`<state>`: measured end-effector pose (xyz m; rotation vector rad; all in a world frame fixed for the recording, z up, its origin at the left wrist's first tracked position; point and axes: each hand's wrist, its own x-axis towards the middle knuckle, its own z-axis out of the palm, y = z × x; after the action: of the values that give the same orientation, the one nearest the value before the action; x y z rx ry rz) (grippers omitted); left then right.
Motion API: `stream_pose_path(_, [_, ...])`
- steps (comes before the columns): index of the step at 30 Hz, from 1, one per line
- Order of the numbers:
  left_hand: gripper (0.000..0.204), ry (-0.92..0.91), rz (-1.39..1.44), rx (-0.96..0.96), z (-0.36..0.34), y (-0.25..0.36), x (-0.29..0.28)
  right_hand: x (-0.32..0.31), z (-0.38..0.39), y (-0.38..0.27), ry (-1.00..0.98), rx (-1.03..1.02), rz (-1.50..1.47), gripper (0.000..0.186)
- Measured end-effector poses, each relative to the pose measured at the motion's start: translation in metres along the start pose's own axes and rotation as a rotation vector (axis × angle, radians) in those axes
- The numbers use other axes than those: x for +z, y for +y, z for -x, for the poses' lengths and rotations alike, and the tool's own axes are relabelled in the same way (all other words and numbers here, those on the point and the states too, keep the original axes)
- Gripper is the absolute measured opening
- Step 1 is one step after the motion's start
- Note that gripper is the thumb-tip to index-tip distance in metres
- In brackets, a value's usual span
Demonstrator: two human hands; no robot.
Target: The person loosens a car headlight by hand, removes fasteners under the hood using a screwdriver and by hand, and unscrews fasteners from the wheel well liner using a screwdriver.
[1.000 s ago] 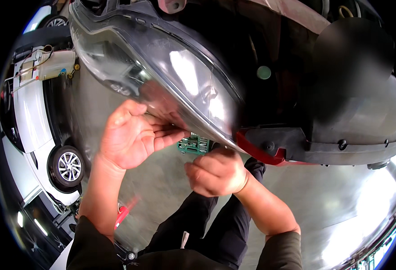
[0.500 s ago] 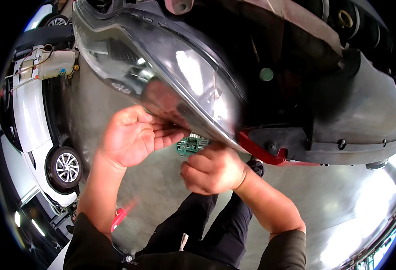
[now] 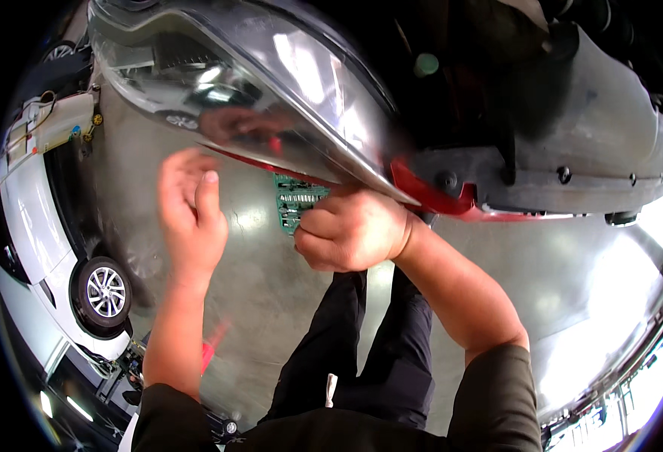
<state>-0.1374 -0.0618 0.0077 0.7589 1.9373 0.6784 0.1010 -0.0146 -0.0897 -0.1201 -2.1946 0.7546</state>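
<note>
A large clear headlight (image 3: 256, 98) of a car lies across the upper left, its glossy lens reflecting a hand. Along its lower edge runs a thin red strip, which meets a red body panel (image 3: 429, 188) at the headlight's pointed end. My left hand (image 3: 192, 203) is just below the left end of that strip, thumb raised and fingers loosely apart, slightly blurred, holding nothing that shows. Right under the headlight's tip, my right hand (image 3: 354, 230) is closed in a fist against the lower edge. Its fingers hide whatever they grip.
A dark plastic wheel-arch liner (image 3: 588, 135) with fasteners reaches out to the right. On the floor below the headlight lies a green tool case (image 3: 290, 200) with sockets. A white car (image 3: 38, 218) stands at the left. A red object (image 3: 208, 355) is partly hidden by my left forearm.
My left hand has pulled away from the headlight's lower edge to the left and turned. The right fist stays at the headlight tip. The view has shifted, and more of the red strip shows.
</note>
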Motion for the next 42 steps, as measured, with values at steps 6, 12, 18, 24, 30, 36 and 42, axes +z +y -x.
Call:
stream_pose_path(6, [0.062, 0.531, -0.819, 1.551, -0.065, 0.045, 0.005, 0.014, 0.002, -0.007, 0.062, 0.077, 0.072, 0.018])
stream_pose_path(12, [0.064, 0.550, -0.655, 1.723, -0.106, 0.050, 0.019, 0.012, -0.017, -0.023, 0.057, 0.107, 0.003, 0.022])
stream_pose_path(18, [0.063, 0.525, -0.626, 1.690, -0.105, 0.050, -0.001, 0.015, -0.053, 0.005, -0.095, 0.001, -0.044, 0.027])
stream_pose_path(24, [0.059, 0.720, -0.508, 1.284, -0.101, 0.002, -0.013, 0.015, -0.050, 0.002, -0.025, -0.015, 0.181, 0.019])
stream_pose_path(30, [0.065, 0.762, -0.281, 0.915, -0.067, -0.069, -0.021, 0.017, -0.064, 0.000, -0.076, -0.034, 0.175, 0.018])
stream_pose_path(36, [0.053, 0.847, -0.275, 1.308, -0.103, -0.009, 0.018, 0.006, -0.076, -0.004, -0.186, 0.029, 0.093, 0.016])
stream_pose_path(42, [0.052, 0.861, -0.280, 1.291, -0.108, -0.019, 0.018, 0.010, -0.081, -0.020, -0.215, 0.114, 0.022, 0.017])
